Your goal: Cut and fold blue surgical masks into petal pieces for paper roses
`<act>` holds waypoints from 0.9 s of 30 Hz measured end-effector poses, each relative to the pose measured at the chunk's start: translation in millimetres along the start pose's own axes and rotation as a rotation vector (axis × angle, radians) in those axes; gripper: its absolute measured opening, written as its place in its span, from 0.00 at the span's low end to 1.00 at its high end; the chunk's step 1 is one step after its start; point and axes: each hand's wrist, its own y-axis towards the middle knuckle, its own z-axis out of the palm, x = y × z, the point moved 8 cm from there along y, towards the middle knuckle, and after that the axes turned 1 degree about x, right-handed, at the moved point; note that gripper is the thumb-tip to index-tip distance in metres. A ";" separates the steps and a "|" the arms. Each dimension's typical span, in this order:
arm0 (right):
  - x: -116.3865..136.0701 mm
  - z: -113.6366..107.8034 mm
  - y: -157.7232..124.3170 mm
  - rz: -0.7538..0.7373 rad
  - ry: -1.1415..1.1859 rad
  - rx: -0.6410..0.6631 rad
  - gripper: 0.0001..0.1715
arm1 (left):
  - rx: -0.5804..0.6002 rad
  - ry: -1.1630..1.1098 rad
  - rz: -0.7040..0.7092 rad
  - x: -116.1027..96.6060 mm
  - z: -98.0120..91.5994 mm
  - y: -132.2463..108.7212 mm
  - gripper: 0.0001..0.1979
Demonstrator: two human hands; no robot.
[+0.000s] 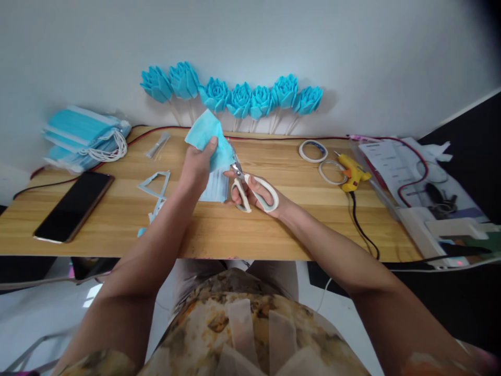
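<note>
My left hand [199, 164] pinches a piece of light blue mask fabric [207, 130] between thumb and fingers, holding it above the table. In my right hand [260, 193] is a pair of white-handled scissors [270, 196], fingers through the loops. The metal blades lie at the fabric's right edge; how far they are open cannot be made out. Beneath the fabric, a pleated pale blue face mask [216, 187] lies on the table, partly hidden by my left hand. Cut-off strips [158, 196] rest to the left of my left forearm.
Several blue fabric flowers [240, 100] on sticks lean against the wall. Stacked face masks [84, 133] and a phone [74, 206] lie at left. Tape rolls [301, 151], a yellow glue gun [354, 172] with cord, papers [395, 162] and a power strip [430, 240] are at right.
</note>
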 end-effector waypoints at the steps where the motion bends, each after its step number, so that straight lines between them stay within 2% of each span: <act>1: -0.1 1.1 0.0 0.004 0.009 0.010 0.41 | -0.034 -0.001 0.019 -1.9 -1.1 -1.2 0.24; 11: -4.8 8.6 -0.3 0.054 0.109 0.062 0.38 | -0.268 0.105 0.046 -14.3 -7.1 -9.7 0.15; 21: -6.0 10.6 -0.4 0.083 0.168 0.078 0.38 | -0.276 0.180 0.111 -7.0 -21.1 0.7 0.20; 27: -1.7 11.1 -1.6 0.056 0.152 0.077 0.36 | -0.246 0.097 0.037 -0.2 -19.5 1.7 0.18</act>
